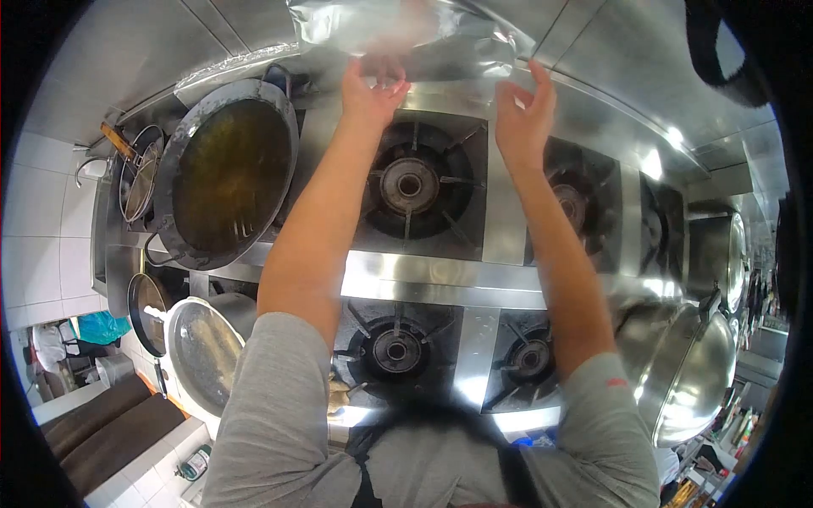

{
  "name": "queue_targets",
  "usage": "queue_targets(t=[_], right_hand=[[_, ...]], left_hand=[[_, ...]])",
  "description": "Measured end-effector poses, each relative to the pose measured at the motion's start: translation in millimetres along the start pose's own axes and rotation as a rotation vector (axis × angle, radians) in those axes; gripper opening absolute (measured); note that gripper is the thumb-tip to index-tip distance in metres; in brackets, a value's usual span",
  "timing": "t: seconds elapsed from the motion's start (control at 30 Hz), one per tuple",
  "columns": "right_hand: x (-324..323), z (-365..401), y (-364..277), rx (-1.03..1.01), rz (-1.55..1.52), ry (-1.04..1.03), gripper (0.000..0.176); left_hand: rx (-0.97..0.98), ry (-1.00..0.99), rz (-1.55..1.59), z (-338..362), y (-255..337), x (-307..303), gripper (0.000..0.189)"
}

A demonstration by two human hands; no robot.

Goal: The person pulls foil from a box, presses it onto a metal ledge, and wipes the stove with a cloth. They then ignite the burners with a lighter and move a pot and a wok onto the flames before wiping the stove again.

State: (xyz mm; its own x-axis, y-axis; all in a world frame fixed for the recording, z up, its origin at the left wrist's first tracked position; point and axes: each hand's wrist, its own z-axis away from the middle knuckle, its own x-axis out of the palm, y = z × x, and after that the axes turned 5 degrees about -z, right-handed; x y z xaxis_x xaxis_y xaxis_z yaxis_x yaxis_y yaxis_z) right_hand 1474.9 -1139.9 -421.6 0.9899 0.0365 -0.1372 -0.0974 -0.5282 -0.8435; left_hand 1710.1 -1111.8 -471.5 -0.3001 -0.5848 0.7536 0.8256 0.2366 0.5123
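Note:
A shiny sheet of aluminium foil (326, 32) spreads against the steel wall behind the stove, its middle blurred. My left hand (371, 95) is at the foil's lower edge, fingers curled around that edge and partly lost in its reflections. Farther right, my right hand (523, 114) is at the foil's lower right corner, with thumb and fingers bent together and the index finger pointing up. Both arms reach over the gas stove. Between them lies a back burner (410, 184) with its black grate.
A large wok-like pan (229, 169) with dark oil stands at back left, strainers (140, 173) beside it. In front of it is a big pot (203, 351) with cloudy contents. Large metal pots (677, 368) stand at right. A front burner (396, 349) lies below my arms.

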Motion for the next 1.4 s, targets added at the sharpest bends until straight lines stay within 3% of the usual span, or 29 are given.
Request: queue_targets(t=[0.07, 0.13, 0.17, 0.23, 0.27, 0.33, 0.43, 0.57, 0.63, 0.67, 0.73, 0.87, 0.93, 1.07, 1.13, 1.2, 1.27, 1.3, 1.33, 1.4], right_hand=[[5.6, 5.7, 14.8, 0.034, -0.054, 0.009, 0.061], [10.9, 10.0, 29.9, 0.312, -0.352, 0.139, 0.057], [13.4, 10.4, 41.0, 0.312, -0.353, 0.137, 0.057], [17.7, 5.9, 65.4, 0.709, -0.616, 0.084, 0.052], [19.0, 1.3, 73.7, 0.71, -0.615, 0.084, 0.052], [23.9, -9.1, 88.2, 0.963, -0.775, 0.02, 0.041], [33.9, -30.7, 125.2, 1.061, -0.963, -0.018, 0.028], [36.9, -39.1, 130.3, 0.964, -0.971, -0.023, 0.02], [37.5, -38.6, 137.2, 0.769, -0.886, -0.016, 0.017], [38.0, -39.1, 140.6, 0.771, -0.885, -0.015, 0.017], [42.3, -40.9, 118.4, 1.009, -0.886, 0.156, 0.023], [56.5, -37.8, 103.1, 1.221, -0.93, 0.329, 0.023], [56.5, -38.4, 117.6, 1.045, -1.054, 0.043, 0.012], [60.7, -41.8, 135.5, 1.039, -1.062, 0.039, 0.015], [59.5, -37.5, 154.0, 0.661, -0.937, -0.142, 0.014], [55.3, -43.6, 153.7, 0.569, -0.824, -0.282, 0.012], [50.4, -51.9, 128.8, 1.029, -1.148, -0.027, 0.021], [54.9, -53.9, 119.5, 1.189, -1.194, 0.256, 0.036], [55.1, -53.7, 119.6, 1.187, -1.197, 0.251, 0.036], [51.3, -54.2, 114.4, 1.187, -1.165, 0.244, 0.057]], left_hand=[[-0.003, 0.015, -0.012, 3.0, -0.1, 1.6, 0.061], [0.0, -0.016, -0.051, 3.4, -0.1, -0.6, 0.061], [-0.003, -0.05, -0.086, 3.3, -0.4, -1.4, 0.06], [-0.009, -0.053, -0.07, 3.3, -2.4, -2.8, 0.06], [-0.015, -0.057, -0.055, 3.1, -3.1, -3.2, 0.059], [-0.017, -0.055, -0.06, 1.8, -3.1, -4.7, 0.058], [-0.015, -0.057, -0.064, 0.1, -1.9, -6.3, 0.057], [-0.012, -0.022, -0.045, -2.1, -0.6, -6.5, 0.057], [-0.008, 0.016, -0.073, -10.0, -0.5, -10.3, 0.057], [-0.002, 0.05, -0.102, -13.5, -1.2, -12.1, 0.057], [0.0, 0.04, -0.081, -8.6, -3.0, -12.4, 0.057], [0.019, 0.025, -0.011, -10.7, -6.9, -13.6, 0.057], [0.019, 0.031, -0.006, -6.6, -6.9, -11.7, 0.055], [0.038, -0.036, 0.011, -17.8, -4.5, -21.9, 0.05], [0.052, -0.01, -0.008, -19.1, -1.8, -22.4, 0.047], [0.07, 0.018, -0.025, -21.1, 3.3, -24.1, 0.045], [0.073, 0.037, 0.013, -24.1, 7.5, -27.2, 0.043], [0.078, 0.04, -0.018, -24.6, 11.8, -28.0, 0.043], [0.084, 0.038, -0.018, -24.6, 14.9, -28.5, 0.043], [0.165, 0.05, -0.057, -24.9, 20.1, -28.6, 0.044]])
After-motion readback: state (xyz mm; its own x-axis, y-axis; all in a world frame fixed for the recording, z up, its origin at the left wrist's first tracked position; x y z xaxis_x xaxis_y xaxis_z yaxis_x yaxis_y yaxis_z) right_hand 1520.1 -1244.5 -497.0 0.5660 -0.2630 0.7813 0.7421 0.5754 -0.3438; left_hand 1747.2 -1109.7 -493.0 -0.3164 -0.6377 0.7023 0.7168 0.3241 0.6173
